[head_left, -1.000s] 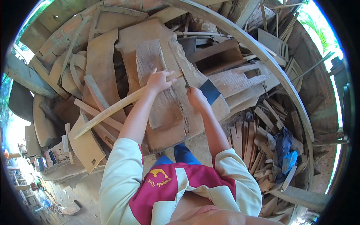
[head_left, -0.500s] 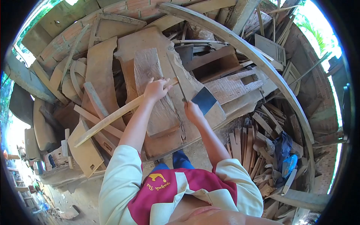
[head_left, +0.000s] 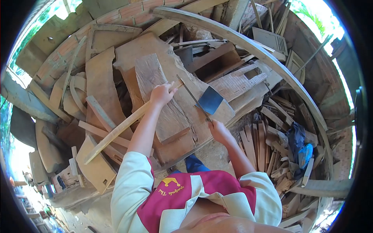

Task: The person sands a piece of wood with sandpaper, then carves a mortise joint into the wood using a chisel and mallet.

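My left hand (head_left: 161,95) is closed around a long wooden stick (head_left: 116,132) near its far end, pressing it onto a thick wooden block (head_left: 171,120). The stick's other end reaches down to the left. In my right hand (head_left: 219,131) is the near end of a long, narrow, dark metal tool that looks like a file (head_left: 196,100). Its tip lies against the stick's far end, just right of my left hand. Under the file's right side, a dark square sheet (head_left: 211,101) rests on the broad wooden slab (head_left: 157,44).
A carved wooden piece with a rectangular hole (head_left: 237,83) lies right of the slab. Offcuts (head_left: 256,145) stand piled on the right near a blue plastic bag (head_left: 305,153). A long curved beam (head_left: 248,42) arches over the back. A flat board (head_left: 95,163) sits at left.
My right hand has drawn the file down and right, so its tip is now near the stick's end. My left hand keeps its grip on the stick. The view has shifted slightly.
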{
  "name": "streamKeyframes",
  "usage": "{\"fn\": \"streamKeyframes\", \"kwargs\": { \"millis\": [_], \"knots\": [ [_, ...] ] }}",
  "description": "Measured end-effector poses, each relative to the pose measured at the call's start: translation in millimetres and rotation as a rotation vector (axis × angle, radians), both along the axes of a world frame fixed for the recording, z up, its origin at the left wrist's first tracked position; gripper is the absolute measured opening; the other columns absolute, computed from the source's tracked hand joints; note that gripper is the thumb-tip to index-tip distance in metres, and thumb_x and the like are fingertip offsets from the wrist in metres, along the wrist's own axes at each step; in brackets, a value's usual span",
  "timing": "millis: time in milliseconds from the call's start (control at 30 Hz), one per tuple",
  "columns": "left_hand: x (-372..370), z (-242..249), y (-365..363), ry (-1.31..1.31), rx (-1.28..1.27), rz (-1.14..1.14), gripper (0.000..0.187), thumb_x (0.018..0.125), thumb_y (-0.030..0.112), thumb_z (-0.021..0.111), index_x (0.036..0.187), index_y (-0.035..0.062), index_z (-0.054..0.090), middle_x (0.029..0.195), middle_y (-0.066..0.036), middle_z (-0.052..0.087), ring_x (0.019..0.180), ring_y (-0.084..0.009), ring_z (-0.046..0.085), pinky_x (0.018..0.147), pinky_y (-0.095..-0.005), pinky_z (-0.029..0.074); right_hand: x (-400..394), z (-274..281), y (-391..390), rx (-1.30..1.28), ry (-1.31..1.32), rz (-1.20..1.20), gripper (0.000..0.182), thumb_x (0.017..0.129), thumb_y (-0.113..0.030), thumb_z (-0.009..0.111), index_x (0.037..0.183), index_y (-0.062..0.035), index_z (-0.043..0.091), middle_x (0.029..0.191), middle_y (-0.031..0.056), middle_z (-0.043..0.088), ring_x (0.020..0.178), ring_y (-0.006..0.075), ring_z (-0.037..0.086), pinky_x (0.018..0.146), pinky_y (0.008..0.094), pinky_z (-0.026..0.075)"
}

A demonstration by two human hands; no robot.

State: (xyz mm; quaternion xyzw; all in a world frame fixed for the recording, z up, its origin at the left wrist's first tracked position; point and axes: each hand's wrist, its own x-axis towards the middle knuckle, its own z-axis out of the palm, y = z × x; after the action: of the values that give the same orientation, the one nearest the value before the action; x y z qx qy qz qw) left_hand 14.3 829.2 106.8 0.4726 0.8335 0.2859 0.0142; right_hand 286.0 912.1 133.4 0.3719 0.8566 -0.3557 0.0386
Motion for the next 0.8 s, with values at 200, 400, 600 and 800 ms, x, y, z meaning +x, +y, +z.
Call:
{"fn": "streamKeyframes", "kwargs": {
  "millis": [200,400,600,800],
  "knots": [
    [-1.5,-2.4,-2.2,-0.032,0.015,-0.023,0.042,0.08,0.037,0.055,0.111,0.0098,0.057,0.107,-0.016,0.058,0.097,-0.0301,0.056,0.083,-0.0366,0.044,-57.2,-21.7,25.0,0.101,0.121,0.076,0.036,0.088,-0.028,0.041,0.078,0.0041,0.054,0.075,0.0268,0.057,0.078,0.0432,0.055,0.067,0.046,0.041],
    [-3.8,1.6,-1.3,-0.084,-0.02,-0.048,0.047,0.077,0.042,0.057,0.111,0.0091,0.057,0.106,-0.016,0.058,0.096,-0.0304,0.056,0.08,-0.0357,0.045,-161.7,-26.7,43.5,0.076,-0.047,0.079,0.042,0.09,-0.033,0.034,0.098,0.0003,0.058,0.099,0.0238,0.058,0.095,0.0388,0.055,0.079,0.0448,0.044],
    [-5.1,0.3,2.6,-0.035,-0.067,0.009,0.048,0.08,0.041,0.054,0.113,0.0058,0.056,0.108,-0.016,0.057,0.103,-0.0283,0.053,0.096,-0.0398,0.032,-161.1,-34.5,37.7,0.138,0.1,0.053,0.039,0.09,-0.033,0.034,0.094,-0.0019,0.057,0.094,0.0219,0.06,0.09,0.0393,0.056,0.076,0.0462,0.045],
    [-8.3,-7.2,3.0,-0.033,-0.076,0.0,0.046,0.084,0.041,0.049,0.114,0.007,0.055,0.111,-0.013,0.057,0.112,-0.0219,0.048,0.102,-0.0488,0.017,-92.6,-40.2,23.1,0.084,0.058,0.039,0.034,0.09,-0.034,0.035,0.092,-0.0047,0.053,0.087,0.0233,0.059,0.085,0.0415,0.055,0.073,0.0493,0.044]
  ]
}}
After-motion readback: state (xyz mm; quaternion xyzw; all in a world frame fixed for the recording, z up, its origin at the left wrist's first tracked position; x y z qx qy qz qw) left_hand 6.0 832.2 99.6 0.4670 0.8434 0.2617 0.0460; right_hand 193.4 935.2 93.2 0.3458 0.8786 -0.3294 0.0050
